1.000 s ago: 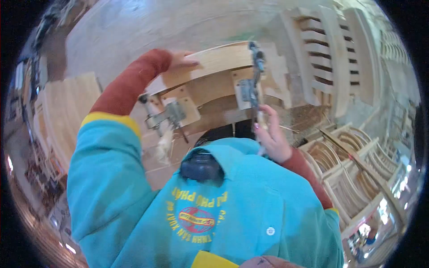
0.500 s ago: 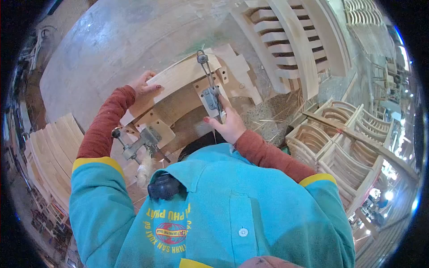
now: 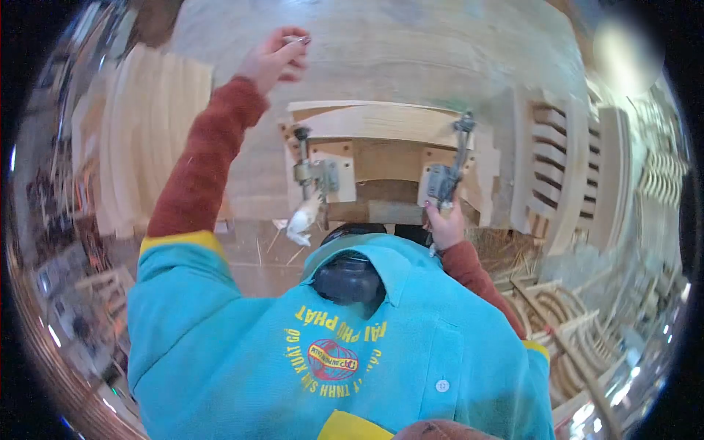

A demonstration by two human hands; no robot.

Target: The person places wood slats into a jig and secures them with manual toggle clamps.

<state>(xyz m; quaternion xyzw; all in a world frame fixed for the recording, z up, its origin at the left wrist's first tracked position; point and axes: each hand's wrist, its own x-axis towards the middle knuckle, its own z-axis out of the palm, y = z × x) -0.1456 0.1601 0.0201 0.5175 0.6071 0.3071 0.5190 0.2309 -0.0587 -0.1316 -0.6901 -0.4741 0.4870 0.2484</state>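
My left hand (image 3: 277, 60) is raised beyond the jig's far left corner, apart from the wood. Its fingers are curled, with a small pale thing at the fingertips too blurred to name. My right hand (image 3: 446, 224) is wrapped round the handle of the right toggle clamp (image 3: 444, 180). That clamp's arm reaches over the right end of a curved wooden slat (image 3: 378, 122). The slat lies across a wooden jig (image 3: 339, 170). At the jig's left side stands another toggle clamp (image 3: 314, 174), its handle wrapped in white, untouched by either hand.
Curved wooden pieces (image 3: 150, 139) are stacked to the left. Slotted wooden frames (image 3: 565, 169) stand on the right. More curved parts (image 3: 579, 330) sit in a rack at lower right. The pale worktable (image 3: 381, 59) extends beyond the jig.
My left hand has left the slat and moved up and away from it. My right hand stays at the right clamp's handle. The view has turned and shifted.
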